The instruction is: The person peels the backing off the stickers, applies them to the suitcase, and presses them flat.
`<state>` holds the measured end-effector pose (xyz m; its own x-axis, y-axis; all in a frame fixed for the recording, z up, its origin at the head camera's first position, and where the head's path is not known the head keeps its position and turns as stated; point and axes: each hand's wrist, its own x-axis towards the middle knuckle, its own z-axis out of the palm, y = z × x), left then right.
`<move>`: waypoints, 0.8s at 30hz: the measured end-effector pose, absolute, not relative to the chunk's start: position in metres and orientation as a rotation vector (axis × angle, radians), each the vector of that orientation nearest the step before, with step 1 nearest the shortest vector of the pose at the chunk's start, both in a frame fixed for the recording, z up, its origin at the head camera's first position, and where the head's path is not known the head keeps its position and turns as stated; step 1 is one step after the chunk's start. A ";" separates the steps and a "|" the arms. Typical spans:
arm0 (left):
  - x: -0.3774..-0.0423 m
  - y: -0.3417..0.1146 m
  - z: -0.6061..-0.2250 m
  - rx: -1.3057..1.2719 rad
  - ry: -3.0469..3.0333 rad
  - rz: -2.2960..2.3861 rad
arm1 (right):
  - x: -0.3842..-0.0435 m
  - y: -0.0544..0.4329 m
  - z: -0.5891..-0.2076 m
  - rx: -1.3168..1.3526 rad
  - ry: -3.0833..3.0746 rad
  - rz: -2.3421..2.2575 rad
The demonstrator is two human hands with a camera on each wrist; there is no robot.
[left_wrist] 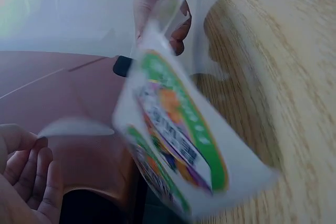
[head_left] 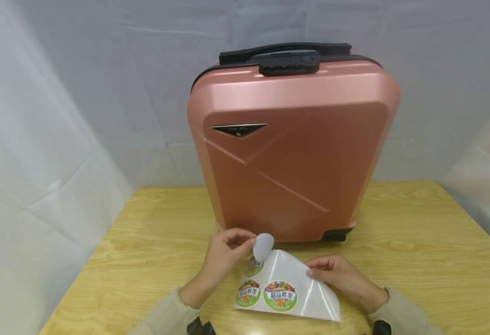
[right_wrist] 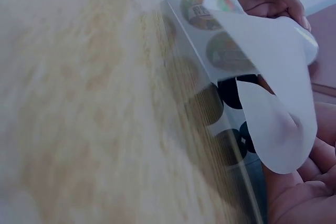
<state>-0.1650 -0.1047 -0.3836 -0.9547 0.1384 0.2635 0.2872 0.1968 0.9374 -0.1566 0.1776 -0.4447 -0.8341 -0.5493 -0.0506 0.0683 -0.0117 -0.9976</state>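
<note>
My left hand (head_left: 221, 256) pinches a round sticker (head_left: 263, 246) by its edge, with the plain pale back facing up. That sticker stands away from the sticker sheet (head_left: 301, 275) just above its far corner. My right hand (head_left: 346, 280) grips the sheet's right edge between thumb and fingers. Fruit stickers with Chinese lettering, such as a large one (head_left: 280, 296), lie on the sheet's left part. In the left wrist view the sheet (left_wrist: 241, 169) is tilted up off the wood. The right wrist view shows the sheet's white back (right_wrist: 273, 51) with a curled flap.
A pink hard-shell suitcase (head_left: 295, 158) with a black handle (head_left: 286, 51) stands upright right behind the hands. The wooden table (head_left: 144, 242) lies under everything. White sheeting (head_left: 81, 93) hangs behind and along the sides.
</note>
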 end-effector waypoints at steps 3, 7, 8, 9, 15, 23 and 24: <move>-0.164 -0.105 -0.383 -0.414 -2.321 -1.887 | -0.156 0.177 -0.444 -0.477 1.853 -1.894; -0.165 -0.104 -0.384 -0.429 -2.311 -1.893 | -0.155 0.177 -0.444 -0.460 1.872 -1.890; -0.165 -0.104 -0.384 -0.433 -2.312 -1.890 | -0.155 0.177 -0.444 -0.454 1.871 -1.891; -0.166 -0.104 -0.385 -0.437 -2.316 -1.887 | -0.154 0.177 -0.443 -0.447 1.873 -1.892; -0.166 -0.102 -0.385 -0.434 -2.324 -1.902 | -0.152 0.176 -0.442 -0.374 1.878 -1.903; -0.167 -0.102 -0.386 -0.481 -2.302 -1.909 | -0.153 0.176 -0.439 -0.354 1.896 -1.895; -0.167 -0.102 -0.386 -0.483 -2.301 -1.911 | -0.153 0.176 -0.439 -0.358 1.900 -1.896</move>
<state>-0.1675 -0.1017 -0.3859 -0.9430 0.1713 0.2853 0.3119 0.1562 0.9372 -0.1535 0.1760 -0.4389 -0.8743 -0.4708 -0.1178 0.1168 0.0314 -0.9927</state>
